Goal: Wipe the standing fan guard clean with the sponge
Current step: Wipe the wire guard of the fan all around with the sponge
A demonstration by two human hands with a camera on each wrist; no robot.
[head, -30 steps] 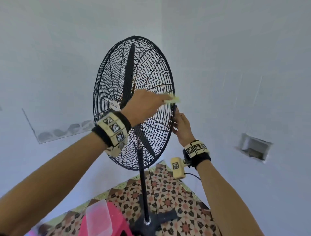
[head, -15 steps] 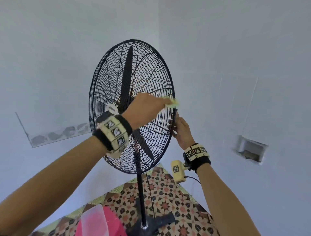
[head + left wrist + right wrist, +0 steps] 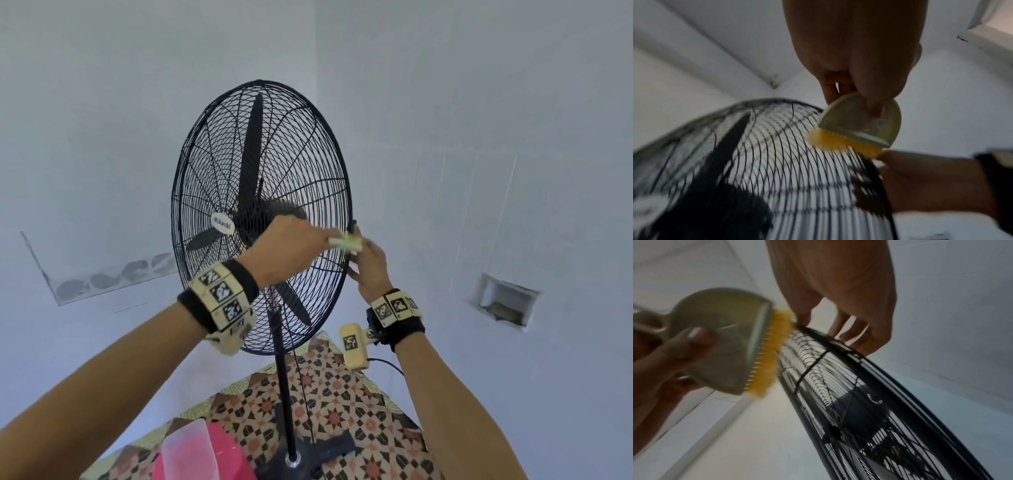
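Sponge (yellow side) faces fan guard

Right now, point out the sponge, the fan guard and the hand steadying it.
sponge (image 3: 846, 144): left wrist view, yellow scrubbing face.
fan guard (image 3: 301, 164): head view, front wire grille.
right hand (image 3: 371, 270): head view, back of the hand at the guard's rim.
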